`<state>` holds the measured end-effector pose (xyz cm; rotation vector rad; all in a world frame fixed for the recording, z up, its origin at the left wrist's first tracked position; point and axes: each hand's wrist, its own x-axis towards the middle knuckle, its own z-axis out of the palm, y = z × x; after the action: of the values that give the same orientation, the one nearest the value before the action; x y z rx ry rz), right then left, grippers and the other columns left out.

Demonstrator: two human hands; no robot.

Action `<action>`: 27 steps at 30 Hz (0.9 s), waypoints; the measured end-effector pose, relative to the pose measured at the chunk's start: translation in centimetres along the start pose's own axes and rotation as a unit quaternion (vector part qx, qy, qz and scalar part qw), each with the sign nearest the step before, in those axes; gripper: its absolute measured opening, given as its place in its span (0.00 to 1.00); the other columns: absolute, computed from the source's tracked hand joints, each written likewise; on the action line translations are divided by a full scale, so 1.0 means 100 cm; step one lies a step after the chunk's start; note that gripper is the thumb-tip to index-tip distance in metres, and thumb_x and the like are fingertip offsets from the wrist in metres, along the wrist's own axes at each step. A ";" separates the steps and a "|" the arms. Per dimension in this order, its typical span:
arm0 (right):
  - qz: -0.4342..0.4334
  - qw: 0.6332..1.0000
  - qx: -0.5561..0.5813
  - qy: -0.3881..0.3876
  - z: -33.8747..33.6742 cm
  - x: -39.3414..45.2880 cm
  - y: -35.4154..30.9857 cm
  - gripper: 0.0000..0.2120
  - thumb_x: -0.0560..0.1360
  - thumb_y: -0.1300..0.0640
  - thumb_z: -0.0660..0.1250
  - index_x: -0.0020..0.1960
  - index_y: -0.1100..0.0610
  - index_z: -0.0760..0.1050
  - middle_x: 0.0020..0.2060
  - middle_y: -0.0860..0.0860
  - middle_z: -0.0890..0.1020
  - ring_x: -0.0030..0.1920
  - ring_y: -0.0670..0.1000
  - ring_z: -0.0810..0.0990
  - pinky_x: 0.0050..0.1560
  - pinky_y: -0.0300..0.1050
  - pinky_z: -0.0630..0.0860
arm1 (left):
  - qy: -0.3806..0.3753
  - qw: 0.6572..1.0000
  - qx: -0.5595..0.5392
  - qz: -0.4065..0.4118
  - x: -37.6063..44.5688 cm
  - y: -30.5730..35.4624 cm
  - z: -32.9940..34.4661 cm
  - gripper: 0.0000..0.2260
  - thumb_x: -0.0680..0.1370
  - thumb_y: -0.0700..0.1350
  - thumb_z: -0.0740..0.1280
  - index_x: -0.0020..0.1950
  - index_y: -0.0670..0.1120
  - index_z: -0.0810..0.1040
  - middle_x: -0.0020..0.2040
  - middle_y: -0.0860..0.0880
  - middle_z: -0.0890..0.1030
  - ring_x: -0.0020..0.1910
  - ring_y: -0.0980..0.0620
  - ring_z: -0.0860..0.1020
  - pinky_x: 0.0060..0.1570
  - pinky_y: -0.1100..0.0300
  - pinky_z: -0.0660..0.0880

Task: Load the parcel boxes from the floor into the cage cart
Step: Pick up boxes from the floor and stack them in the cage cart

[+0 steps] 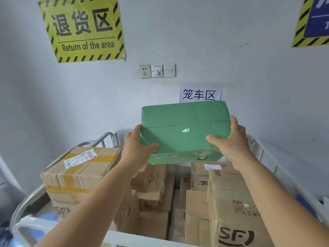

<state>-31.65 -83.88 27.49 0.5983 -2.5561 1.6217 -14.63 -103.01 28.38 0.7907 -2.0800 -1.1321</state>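
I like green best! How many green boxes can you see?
1. The green box is held up above the cage cart, left hand and right hand gripping its sides. Others may hide among the brown boxes.

bright, even light | soft shadows | edges bowed, corners blurred

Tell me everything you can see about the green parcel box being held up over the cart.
The green parcel box is a flat rectangular carton wrapped in glossy green tape or film, with a dark seam line across it and a small shiny glare spot. A printed logo shows near its lower edge. It is held in the air, tilted, above the brown cartons, in front of the wall. The left hand grips its left side and the right hand grips its right side, thumbs on the near face.
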 end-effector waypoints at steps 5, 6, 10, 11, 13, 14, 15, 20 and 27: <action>0.012 0.999 -0.017 -0.038 0.031 0.058 0.014 0.48 0.68 0.48 0.74 0.79 0.47 0.48 0.71 0.52 0.61 0.70 0.59 0.64 0.68 0.60 0.67 | 0.015 0.999 0.003 -0.030 0.050 -0.022 0.029 0.35 0.73 0.42 0.73 0.76 0.52 0.62 0.62 0.51 0.68 0.56 0.49 0.74 0.47 0.56 0.77; 0.012 0.999 -0.023 -0.044 0.038 0.068 0.017 0.49 0.68 0.48 0.74 0.79 0.47 0.48 0.72 0.52 0.61 0.70 0.59 0.64 0.68 0.60 0.67 | 0.017 0.999 0.002 -0.036 0.058 -0.029 0.035 0.35 0.73 0.42 0.73 0.76 0.52 0.61 0.62 0.51 0.68 0.56 0.49 0.74 0.42 0.60 0.75; 0.029 0.996 -0.053 -0.072 0.065 0.097 0.031 0.48 0.70 0.48 0.73 0.80 0.47 0.46 0.74 0.52 0.60 0.72 0.59 0.61 0.69 0.58 0.65 | 0.008 0.998 0.008 -0.069 0.085 -0.056 0.054 0.36 0.73 0.43 0.73 0.77 0.52 0.60 0.63 0.49 0.68 0.56 0.48 0.73 0.45 0.58 0.71; 0.035 0.994 -0.060 -0.079 0.071 0.103 0.035 0.48 0.70 0.48 0.73 0.80 0.47 0.46 0.74 0.52 0.59 0.72 0.59 0.61 0.69 0.57 0.65 | 0.003 0.997 0.009 -0.076 0.092 -0.063 0.059 0.36 0.73 0.42 0.73 0.77 0.51 0.59 0.65 0.48 0.68 0.56 0.48 0.73 0.45 0.58 0.72; 0.048 0.992 -0.071 -0.089 0.084 0.115 0.040 0.48 0.70 0.48 0.73 0.80 0.47 0.45 0.75 0.51 0.59 0.72 0.59 0.61 0.69 0.58 0.66 | -0.010 0.996 0.007 -0.089 0.108 -0.075 0.067 0.37 0.74 0.42 0.73 0.77 0.51 0.58 0.67 0.48 0.67 0.55 0.49 0.72 0.43 0.60 0.73; 0.053 0.992 -0.076 -0.090 0.090 0.122 0.043 0.48 0.70 0.48 0.73 0.80 0.47 0.45 0.75 0.51 0.59 0.72 0.59 0.62 0.69 0.58 0.66 | -0.017 0.996 0.003 -0.092 0.116 -0.081 0.072 0.37 0.74 0.42 0.73 0.78 0.51 0.58 0.67 0.48 0.66 0.54 0.49 0.72 0.44 0.59 0.74; 0.061 0.991 -0.080 -0.089 0.095 0.128 0.047 0.49 0.70 0.48 0.73 0.80 0.47 0.46 0.74 0.51 0.59 0.72 0.59 0.63 0.69 0.59 0.67 | -0.025 0.995 -0.001 -0.095 0.125 -0.087 0.077 0.37 0.74 0.42 0.73 0.78 0.51 0.58 0.67 0.48 0.66 0.54 0.49 0.72 0.47 0.58 0.75; 0.106 0.988 -0.090 -0.071 0.108 0.157 0.062 0.48 0.69 0.49 0.74 0.79 0.46 0.49 0.71 0.52 0.63 0.68 0.58 0.67 0.66 0.59 0.70 | -0.075 0.992 -0.019 -0.101 0.171 -0.105 0.105 0.38 0.70 0.42 0.75 0.76 0.50 0.61 0.66 0.48 0.68 0.55 0.48 0.75 0.56 0.49 0.77; 0.158 0.982 -0.089 -0.048 0.097 0.193 0.102 0.30 0.66 0.52 0.75 0.64 0.47 0.65 0.60 0.50 0.71 0.58 0.56 0.76 0.59 0.57 0.76 | -0.135 0.985 -0.014 -0.107 0.209 -0.116 0.167 0.36 0.71 0.43 0.75 0.75 0.50 0.63 0.64 0.48 0.68 0.56 0.48 0.74 0.61 0.47 0.75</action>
<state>-51.54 -94.24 19.28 0.2736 -2.9515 1.4457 -37.94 -115.68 16.17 0.9053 -2.2329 -1.4520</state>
